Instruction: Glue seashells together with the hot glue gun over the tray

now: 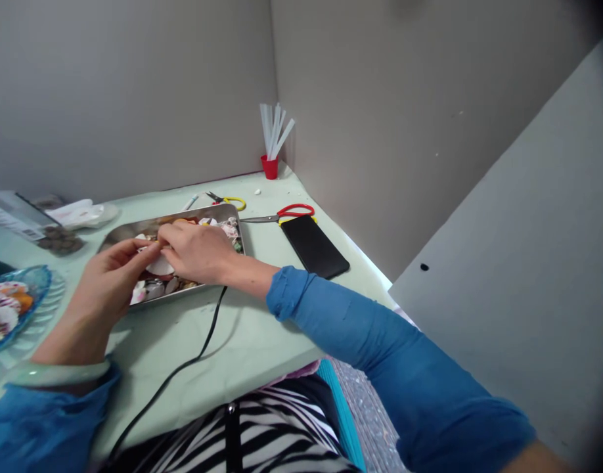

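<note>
My left hand and my right hand meet over a shallow metal tray. The tray holds many seashells, white, brown and orange. Thumb and fingers of the left hand are pinched together at the right hand's fingertips. The right hand's fingers are curled inward, back of the hand toward me. Whatever lies between the fingertips is too small and covered to make out. Just below the pinch, a white shell shows in the tray.
Blue plate with shells at left. Behind the tray are yellow-handled scissors; to its right, red-handled scissors and a black phone. A red cup holds translucent sticks. A black cable crosses the table front. Walls stand behind and right.
</note>
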The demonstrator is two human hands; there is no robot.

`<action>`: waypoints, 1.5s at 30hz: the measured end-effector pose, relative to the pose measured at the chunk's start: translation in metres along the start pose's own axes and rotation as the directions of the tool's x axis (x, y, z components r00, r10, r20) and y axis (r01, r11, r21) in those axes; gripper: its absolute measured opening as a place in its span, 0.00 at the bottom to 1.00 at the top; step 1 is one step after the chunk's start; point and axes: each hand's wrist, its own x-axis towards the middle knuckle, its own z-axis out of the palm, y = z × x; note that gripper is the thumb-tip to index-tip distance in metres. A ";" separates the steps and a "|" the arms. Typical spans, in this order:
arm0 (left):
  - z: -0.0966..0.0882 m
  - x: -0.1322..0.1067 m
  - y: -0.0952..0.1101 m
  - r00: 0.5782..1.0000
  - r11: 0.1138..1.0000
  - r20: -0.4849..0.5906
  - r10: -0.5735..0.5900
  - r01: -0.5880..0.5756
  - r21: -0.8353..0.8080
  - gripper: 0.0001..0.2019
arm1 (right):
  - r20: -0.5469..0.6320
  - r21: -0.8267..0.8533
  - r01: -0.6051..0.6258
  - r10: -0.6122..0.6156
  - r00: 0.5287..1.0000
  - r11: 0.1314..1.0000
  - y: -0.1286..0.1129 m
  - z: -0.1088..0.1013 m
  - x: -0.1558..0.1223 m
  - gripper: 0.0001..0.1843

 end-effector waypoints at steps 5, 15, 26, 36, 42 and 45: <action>-0.002 0.005 -0.006 0.999 0.998 0.024 0.025 -0.024 -0.051 0.13 | -0.046 -0.004 -0.004 0.004 0.999 1.000 0.001 0.004 -0.001 0.07; -0.012 0.017 -0.013 0.978 0.980 0.206 0.043 -0.001 -0.200 0.16 | -0.115 0.087 0.042 -0.032 0.993 0.995 0.002 0.001 -0.006 0.06; -0.020 0.035 -0.020 0.896 0.957 0.440 0.058 0.075 -0.279 0.10 | -0.063 0.215 -0.039 0.054 0.997 0.976 -0.002 -0.001 -0.003 0.04; -0.021 0.064 0.004 0.894 0.871 0.379 0.240 -0.371 0.324 0.08 | -0.077 -0.064 -0.056 0.051 0.996 0.996 -0.001 -0.004 0.006 0.06; -0.029 0.079 0.022 0.762 0.830 0.598 0.246 -0.485 0.276 0.12 | -0.268 -0.163 -0.285 0.235 0.934 0.945 -0.017 0.000 0.000 0.11; -0.038 0.082 0.014 0.830 0.865 0.516 0.211 -0.404 0.296 0.13 | -0.184 -0.104 -0.286 0.264 0.947 0.953 -0.021 0.004 0.013 0.08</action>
